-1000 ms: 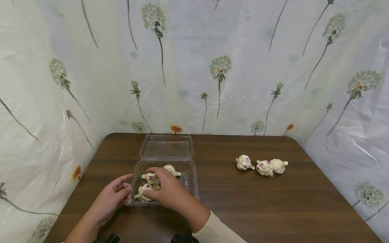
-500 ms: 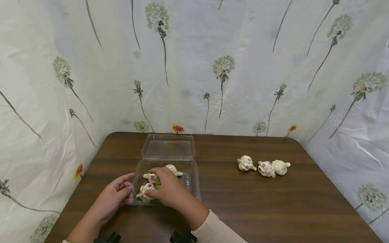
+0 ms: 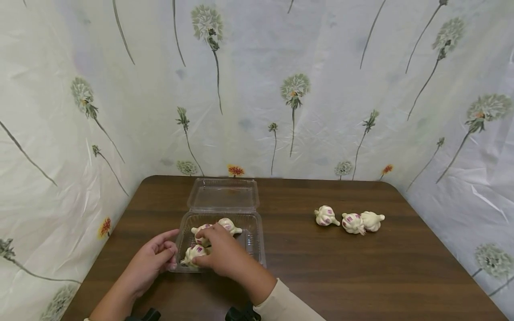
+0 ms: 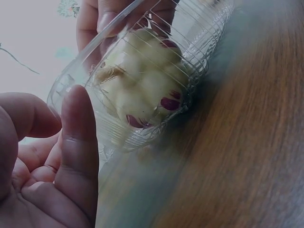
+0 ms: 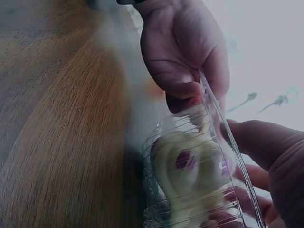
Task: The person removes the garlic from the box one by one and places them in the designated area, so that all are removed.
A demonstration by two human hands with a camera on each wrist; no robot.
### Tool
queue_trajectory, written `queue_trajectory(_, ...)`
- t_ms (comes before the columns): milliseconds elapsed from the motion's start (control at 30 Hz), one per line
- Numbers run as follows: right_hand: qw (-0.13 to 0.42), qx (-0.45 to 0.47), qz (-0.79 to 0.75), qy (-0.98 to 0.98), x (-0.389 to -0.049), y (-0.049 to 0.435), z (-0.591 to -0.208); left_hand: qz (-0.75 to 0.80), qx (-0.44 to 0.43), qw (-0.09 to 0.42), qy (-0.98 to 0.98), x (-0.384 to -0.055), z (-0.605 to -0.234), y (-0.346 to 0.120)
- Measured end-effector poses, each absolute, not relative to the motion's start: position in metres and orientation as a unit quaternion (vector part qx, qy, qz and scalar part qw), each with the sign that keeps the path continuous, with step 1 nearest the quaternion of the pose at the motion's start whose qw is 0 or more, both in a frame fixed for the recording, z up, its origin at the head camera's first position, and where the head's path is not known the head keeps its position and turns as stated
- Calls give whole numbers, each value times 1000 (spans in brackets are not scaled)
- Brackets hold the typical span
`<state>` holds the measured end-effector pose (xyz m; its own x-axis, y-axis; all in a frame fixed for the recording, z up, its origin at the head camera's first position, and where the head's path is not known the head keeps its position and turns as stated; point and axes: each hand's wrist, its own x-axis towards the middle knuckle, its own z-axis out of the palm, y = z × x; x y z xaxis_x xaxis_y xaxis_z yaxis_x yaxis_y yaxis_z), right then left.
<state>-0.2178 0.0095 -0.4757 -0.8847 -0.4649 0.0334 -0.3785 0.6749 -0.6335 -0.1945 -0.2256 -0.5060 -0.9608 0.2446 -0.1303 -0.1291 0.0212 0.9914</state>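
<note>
A hinged clear plastic container [image 3: 262, 240] lies with its lid back on the table, holding several garlic bulbs. My left hand [image 3: 150, 261] pinches its left side wall; in the left wrist view, thumb and forefinger [image 4: 78, 114] meet at the rim. My right hand [image 3: 221, 249] reaches inside, its curled fingers on the left garlic bulb [image 3: 200, 232] and its thumb at the front garlic bulb [image 3: 194, 254]. Another garlic bulb [image 3: 230, 225] lies behind the hand. Through the wall in the right wrist view shows a purple-marked garlic bulb [image 5: 190, 166]; part of the container's inside is hidden by my hand.
The open lid [image 3: 224, 195] leans toward the back of the dark wood table [image 3: 321, 276]. To the right lie three more garlic bulbs [image 3: 327, 216], two of them touching. A flower-printed sheet [image 3: 257, 89] hangs behind and beside the table.
Under my right hand the left and front garlic bulbs have shifted and turned slightly. The left hand keeps its place at the container's side. The head view has swung a little.
</note>
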Motion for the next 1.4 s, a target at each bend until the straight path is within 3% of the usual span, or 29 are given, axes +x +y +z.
queue_trajectory(467,114,-246,-337,902,-220,10,-477,698,43,132,702,-193,-507,-225)
queue_trajectory(1400,89,-254,-308,912,-224,12,-476,701,39,129,701,-193,-506,-224)
